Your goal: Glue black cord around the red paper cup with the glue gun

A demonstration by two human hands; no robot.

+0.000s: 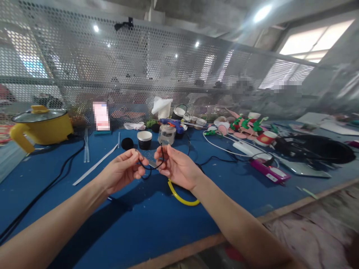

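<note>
A thin black cord (151,168) hangs in a curve between my two hands, above the blue table. My left hand (122,170) pinches one end between thumb and fingertips. The other end is gripped by the fingers of my right hand (179,166). Just beyond them stand a small black cup with a white rim (144,140) and a clear glass jar (166,135). A black ball (127,144) sits to the left of the cup. Below my right hand a yellow tube (182,200) curves on the table, partly hidden by the wrist.
At the left stands a yellow electric pot (47,127) with a glass lid. A blue glue gun (172,125) lies behind the jar. To the right are a white power strip (248,149), a purple device (269,172) and trailing cables. A perforated metal screen (126,67) rises behind.
</note>
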